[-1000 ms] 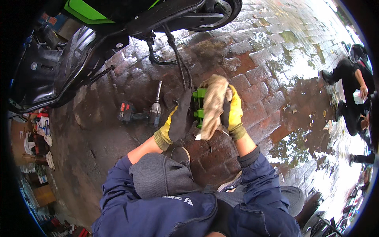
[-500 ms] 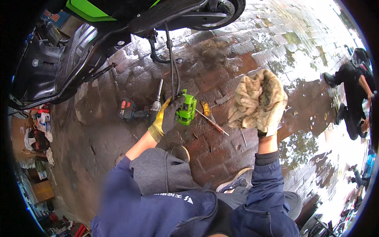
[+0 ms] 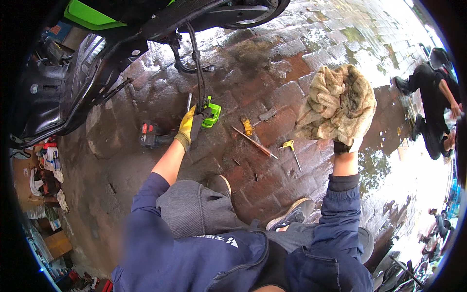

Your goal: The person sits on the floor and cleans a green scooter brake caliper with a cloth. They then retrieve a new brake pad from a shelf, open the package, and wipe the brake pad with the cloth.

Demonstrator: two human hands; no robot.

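Observation:
My left hand (image 3: 188,128), in a yellow and grey glove, is closed around a bright green brake caliper (image 3: 212,113). Black hoses (image 3: 197,61) run up from the caliper to the scooter. Raised off the ground on the right is a crumpled, stained beige rag (image 3: 335,104). My right hand (image 3: 344,147) grips it from below, its fingers hidden by the cloth. Beside my left hand, a cordless power tool (image 3: 150,134) with a red and black battery lies on the ground, partly covered by the glove.
On the wet brick paving lie a screwdriver (image 3: 257,143), a yellow metal bracket (image 3: 247,127) and a yellow-handled hex key (image 3: 293,154). Above left stands the scooter (image 3: 92,85) with its wheel (image 3: 258,17). Another person (image 3: 433,104) is at the far right. Clutter lines the left edge.
My left hand and the caliper have shifted left. The rag in my right hand has risen and moved right, uncovering the yellow handle of the hex key. The whole view has shifted slightly.

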